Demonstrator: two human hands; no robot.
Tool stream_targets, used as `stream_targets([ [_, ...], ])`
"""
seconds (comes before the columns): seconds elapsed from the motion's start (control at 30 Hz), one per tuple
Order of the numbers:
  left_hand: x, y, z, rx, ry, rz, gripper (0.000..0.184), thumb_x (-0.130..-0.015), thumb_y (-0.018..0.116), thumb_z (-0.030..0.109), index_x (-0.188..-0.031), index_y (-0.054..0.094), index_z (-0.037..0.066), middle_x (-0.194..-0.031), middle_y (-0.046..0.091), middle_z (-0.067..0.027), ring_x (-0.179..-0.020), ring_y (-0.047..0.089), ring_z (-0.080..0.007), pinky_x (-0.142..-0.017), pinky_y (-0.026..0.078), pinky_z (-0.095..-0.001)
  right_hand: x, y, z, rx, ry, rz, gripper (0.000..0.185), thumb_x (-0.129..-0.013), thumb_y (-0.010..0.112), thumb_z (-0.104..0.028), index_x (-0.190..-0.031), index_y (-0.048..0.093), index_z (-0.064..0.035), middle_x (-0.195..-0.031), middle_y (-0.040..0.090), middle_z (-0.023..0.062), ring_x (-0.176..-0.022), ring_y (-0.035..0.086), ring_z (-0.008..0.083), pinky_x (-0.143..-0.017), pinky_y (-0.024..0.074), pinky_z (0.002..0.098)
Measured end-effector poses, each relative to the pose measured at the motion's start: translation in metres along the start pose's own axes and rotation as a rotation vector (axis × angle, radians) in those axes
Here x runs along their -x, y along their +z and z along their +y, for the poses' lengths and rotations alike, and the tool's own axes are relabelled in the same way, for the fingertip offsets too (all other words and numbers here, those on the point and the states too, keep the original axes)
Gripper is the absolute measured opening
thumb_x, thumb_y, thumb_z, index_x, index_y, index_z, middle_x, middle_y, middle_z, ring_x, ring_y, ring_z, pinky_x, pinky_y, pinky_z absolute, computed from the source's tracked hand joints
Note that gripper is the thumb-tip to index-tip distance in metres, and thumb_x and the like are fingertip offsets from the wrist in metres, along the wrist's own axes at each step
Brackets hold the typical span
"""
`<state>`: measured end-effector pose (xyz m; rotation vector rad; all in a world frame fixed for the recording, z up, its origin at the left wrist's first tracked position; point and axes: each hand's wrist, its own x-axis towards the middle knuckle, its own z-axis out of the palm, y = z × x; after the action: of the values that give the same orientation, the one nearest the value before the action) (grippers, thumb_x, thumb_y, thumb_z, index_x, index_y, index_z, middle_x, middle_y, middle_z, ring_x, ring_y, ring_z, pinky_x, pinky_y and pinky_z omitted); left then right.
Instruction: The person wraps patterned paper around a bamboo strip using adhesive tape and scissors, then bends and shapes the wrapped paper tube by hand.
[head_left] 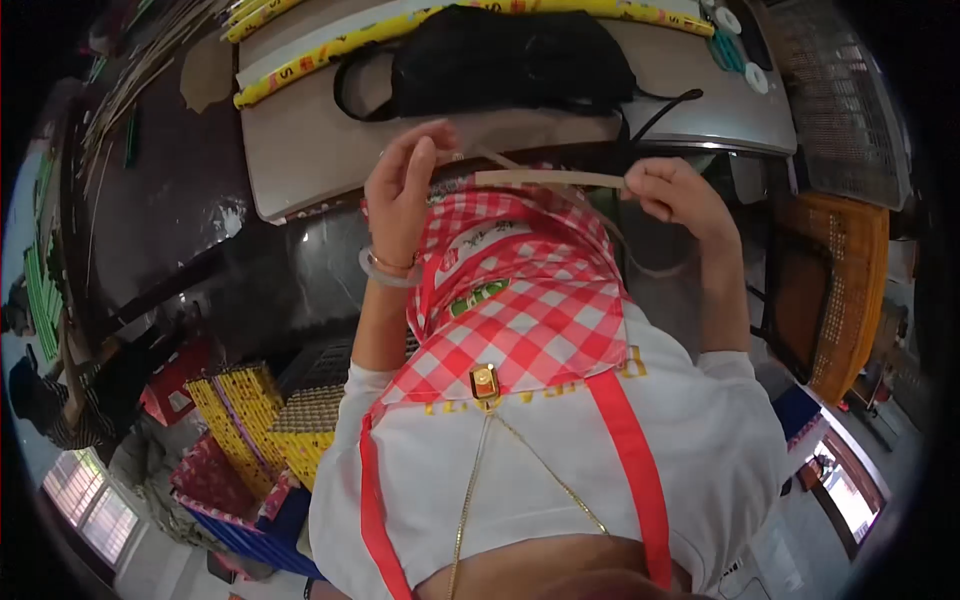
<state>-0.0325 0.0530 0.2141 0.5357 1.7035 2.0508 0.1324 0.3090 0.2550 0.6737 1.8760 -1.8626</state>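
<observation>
A thin, flat tan strip (pixel 545 178) stretches across in front of my body, above the red-and-white checked apron (pixel 545 320). My right hand (pixel 680 198) is closed, pinching the strip at its right end. A thinner curved length hangs below that hand, and I cannot tell whether it belongs to the same strip. My left hand (pixel 405 185), with a pale bangle on its wrist, is raised near the table's front edge. Its thumb and fingers are apart, and I see nothing held in them. Just beyond both hands lies a black bag (pixel 515 65) with straps.
The light tabletop (pixel 290 150) also bears long yellow printed rolls (pixel 340 65) and teal-handled scissors (pixel 727 50). Long thin strips (pixel 135 90) lie on a dark table at left. Yellow patterned bundles (pixel 240 420) stand lower left; an orange-framed chair (pixel 850 290) is at right.
</observation>
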Motion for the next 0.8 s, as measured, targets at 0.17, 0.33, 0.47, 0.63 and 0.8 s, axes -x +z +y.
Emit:
stream_targets([
  [0.17,0.009,0.010,-0.016,-0.174,-0.109,-0.285,0.029,-0.094,0.045,0.018,-0.111,0.057,-0.001,-0.107,0.060,-0.0090,-0.098,0.057,-0.0154,-0.087,0.043,-0.0283,-0.018,0.015,0.024,-0.044,-0.031,-0.055,0.022,-0.089,0.051,-0.020,-0.082,0.059,-0.0006,-0.051,0.040,-0.0050,-0.043,0.033,0.0009,-0.040,0.0224,0.0168],
  [0.33,0.026,0.012,-0.034,-0.019,-0.269,-0.286,0.030,-0.093,0.046,0.019,-0.113,0.055,-0.001,-0.104,0.061,-0.0106,-0.094,0.059,-0.0158,-0.084,0.046,-0.0270,-0.022,0.014,0.031,-0.084,-0.094,-0.083,0.024,-0.088,0.054,-0.021,-0.083,0.062,0.0007,-0.052,0.041,-0.0048,-0.045,0.034,0.0023,-0.042,0.0252,0.0183],
  [0.47,0.034,-0.002,-0.034,0.135,-0.439,-0.280,0.030,-0.094,0.046,0.020,-0.113,0.055,-0.001,-0.101,0.062,-0.0099,-0.090,0.060,-0.0153,-0.085,0.046,-0.0272,-0.024,0.018,0.031,-0.081,-0.081,-0.086,0.022,-0.088,0.054,-0.019,-0.082,0.062,0.0005,-0.052,0.042,-0.0044,-0.046,0.035,0.0020,-0.043,0.0271,0.0177],
  [0.63,0.050,-0.012,-0.021,0.051,-0.318,-0.166,0.021,-0.087,0.056,0.008,-0.106,0.058,-0.001,-0.100,0.062,-0.0100,-0.089,0.061,-0.0154,-0.079,0.049,-0.0259,-0.018,0.024,0.028,-0.010,-0.097,-0.059,0.020,-0.089,0.052,-0.017,-0.084,0.061,0.0003,-0.054,0.043,-0.0055,-0.046,0.036,0.0005,-0.042,0.0259,0.0168],
  [0.8,0.057,-0.016,-0.004,-0.707,0.434,0.026,0.023,-0.068,0.070,0.001,-0.088,0.064,0.008,-0.086,0.067,-0.0029,-0.085,0.064,-0.0172,-0.077,0.046,-0.0315,-0.006,0.043,0.017,0.570,-0.695,0.253,0.012,-0.076,0.066,-0.009,-0.086,0.065,-0.0022,-0.063,0.056,0.0053,-0.052,0.053,0.0122,-0.045,0.0364,0.0218],
])
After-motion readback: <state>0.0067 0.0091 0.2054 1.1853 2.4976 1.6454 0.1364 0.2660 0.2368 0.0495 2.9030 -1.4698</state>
